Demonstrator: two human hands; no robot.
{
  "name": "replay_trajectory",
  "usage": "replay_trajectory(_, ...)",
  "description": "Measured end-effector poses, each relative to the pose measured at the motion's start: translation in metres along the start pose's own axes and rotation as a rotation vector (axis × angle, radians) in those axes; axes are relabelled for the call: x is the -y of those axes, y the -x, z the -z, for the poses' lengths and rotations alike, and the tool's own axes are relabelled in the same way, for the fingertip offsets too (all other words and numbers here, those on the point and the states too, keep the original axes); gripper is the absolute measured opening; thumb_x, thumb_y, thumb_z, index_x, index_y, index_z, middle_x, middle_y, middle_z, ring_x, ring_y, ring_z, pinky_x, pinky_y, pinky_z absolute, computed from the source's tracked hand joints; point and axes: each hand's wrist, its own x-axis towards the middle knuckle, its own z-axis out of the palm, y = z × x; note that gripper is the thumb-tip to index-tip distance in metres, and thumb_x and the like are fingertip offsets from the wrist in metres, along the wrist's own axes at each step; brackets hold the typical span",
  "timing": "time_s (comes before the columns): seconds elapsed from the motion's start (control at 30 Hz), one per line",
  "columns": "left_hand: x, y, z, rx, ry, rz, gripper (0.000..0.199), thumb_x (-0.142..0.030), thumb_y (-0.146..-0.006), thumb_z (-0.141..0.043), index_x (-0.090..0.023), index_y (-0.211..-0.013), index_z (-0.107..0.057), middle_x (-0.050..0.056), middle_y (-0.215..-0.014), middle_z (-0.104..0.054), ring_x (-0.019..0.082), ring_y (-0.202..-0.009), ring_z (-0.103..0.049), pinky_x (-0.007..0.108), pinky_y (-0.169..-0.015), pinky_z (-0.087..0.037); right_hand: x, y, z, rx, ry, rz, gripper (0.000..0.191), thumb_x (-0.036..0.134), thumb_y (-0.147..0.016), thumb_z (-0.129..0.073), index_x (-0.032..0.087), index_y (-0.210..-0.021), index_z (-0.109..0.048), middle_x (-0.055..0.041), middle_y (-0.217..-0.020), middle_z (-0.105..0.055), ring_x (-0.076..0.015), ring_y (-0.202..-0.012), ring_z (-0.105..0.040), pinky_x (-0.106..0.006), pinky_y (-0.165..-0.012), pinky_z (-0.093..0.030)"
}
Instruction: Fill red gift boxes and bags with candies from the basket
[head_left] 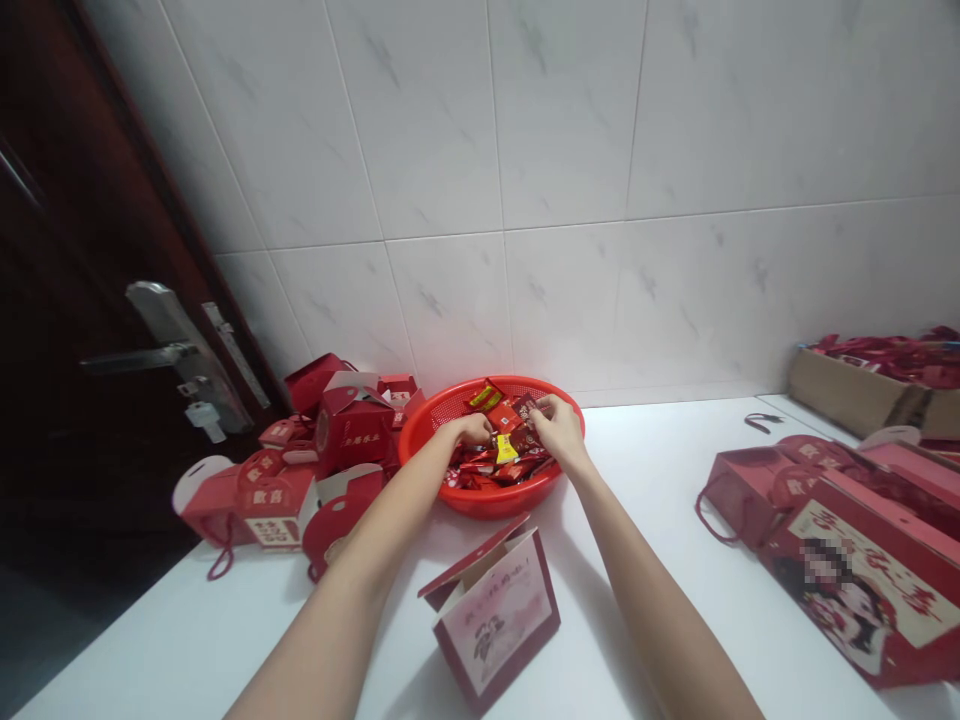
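Observation:
A red plastic basket (491, 506) stands against the tiled wall, holding several wrapped sweets in red, yellow and dark red. Inside it, my left hand (474, 430) is at the sweets with its fingers bent down; the fingertips are partly hidden, so what they hold is unclear. On the basket's right side, my right hand (553, 420) pinches a dark red packet (526, 408). Near the pinched packet lies a yellow-wrapped sweet (506, 448). Between my forearms, in front of the basket, a pink and dark red gift box (501, 620) stands with its top partly open.
Several red gift boxes (277, 500) are piled at the left. Larger red boxes (862, 560) stand at the right. Behind them are a cardboard carton (847, 388) of red ribbon-like items and a small dark strap (763, 421). A door handle (142, 358) is far left.

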Motion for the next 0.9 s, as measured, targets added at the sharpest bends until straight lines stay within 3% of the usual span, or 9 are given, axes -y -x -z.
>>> replay_trajectory(0.1, -0.003, 0.002, 0.006, 0.011, 0.01, 0.021, 0.008, -0.017, -0.064, -0.076, -0.014, -0.065, -0.068, -0.002, -0.063, -0.065, 0.014, -0.062, -0.058, 0.023, -0.057, -0.046, 0.0, 0.0, 0.0, -0.005, -0.006, 0.005, 0.009, 0.022, -0.081, -0.056, 0.02, -0.083, -0.064, -0.0023, -0.077, -0.073, -0.018, -0.071, -0.068, -0.026, -0.066, -0.048)
replay_trajectory(0.17, -0.005, 0.003, 0.011, -0.028, 0.056, 0.003, 0.006, -0.015, -0.058, -0.072, -0.016, -0.061, -0.067, -0.003, -0.059, -0.063, 0.013, -0.061, -0.056, 0.022, -0.055, -0.042, 0.0, -0.001, 0.0, -0.009, -0.003, 0.003, 0.008, 0.022, -0.081, -0.056, 0.02, -0.083, -0.063, -0.0023, -0.079, -0.073, -0.018, -0.074, -0.068, -0.026, -0.067, -0.048)
replay_trajectory(0.37, -0.003, 0.003, 0.018, -0.139, 0.194, -0.032, 0.013, -0.027, -0.061, -0.068, -0.016, -0.059, -0.064, 0.002, -0.061, -0.064, 0.017, -0.063, -0.058, 0.025, -0.056, -0.043, 0.001, -0.001, 0.001, -0.004, 0.002, -0.002, 0.007, 0.022, -0.082, -0.056, 0.021, -0.082, -0.063, -0.0025, -0.08, -0.073, -0.0184, -0.076, -0.068, -0.027, -0.069, -0.047)
replay_trajectory(0.6, -0.006, 0.01, 0.015, -0.156, 0.273, -0.064, 0.02, -0.034, -0.062, -0.069, -0.015, -0.061, -0.065, 0.002, -0.064, -0.065, 0.017, -0.061, -0.056, 0.027, -0.059, -0.044, 0.001, -0.001, 0.001, -0.006, 0.004, -0.005, 0.007, 0.023, -0.082, -0.056, 0.021, -0.082, -0.063, -0.0028, -0.079, -0.073, -0.0192, -0.077, -0.069, -0.027, -0.07, -0.048)
replay_trajectory(0.77, -0.008, 0.012, 0.016, -0.179, 0.206, -0.034, 0.019, -0.034, -0.064, -0.067, -0.016, -0.059, -0.064, 0.001, -0.064, -0.065, 0.017, -0.065, -0.058, 0.026, -0.062, -0.045, 0.0, -0.002, 0.0, -0.006, -0.002, -0.005, 0.008, 0.024, -0.081, -0.056, 0.021, -0.083, -0.063, -0.0025, -0.079, -0.073, -0.0189, -0.075, -0.068, -0.027, -0.069, -0.048)
replay_trajectory(0.9, 0.0, 0.01, 0.022, -0.264, 0.067, 0.058, 0.013, -0.03, -0.064, -0.069, -0.018, -0.06, -0.066, 0.004, -0.067, -0.068, 0.023, -0.076, -0.065, 0.026, -0.064, -0.046, -0.001, -0.002, 0.0, -0.01, -0.002, -0.002, 0.008, 0.023, -0.08, -0.056, 0.021, -0.083, -0.063, -0.0018, -0.078, -0.072, -0.0183, -0.074, -0.068, -0.027, -0.069, -0.048)
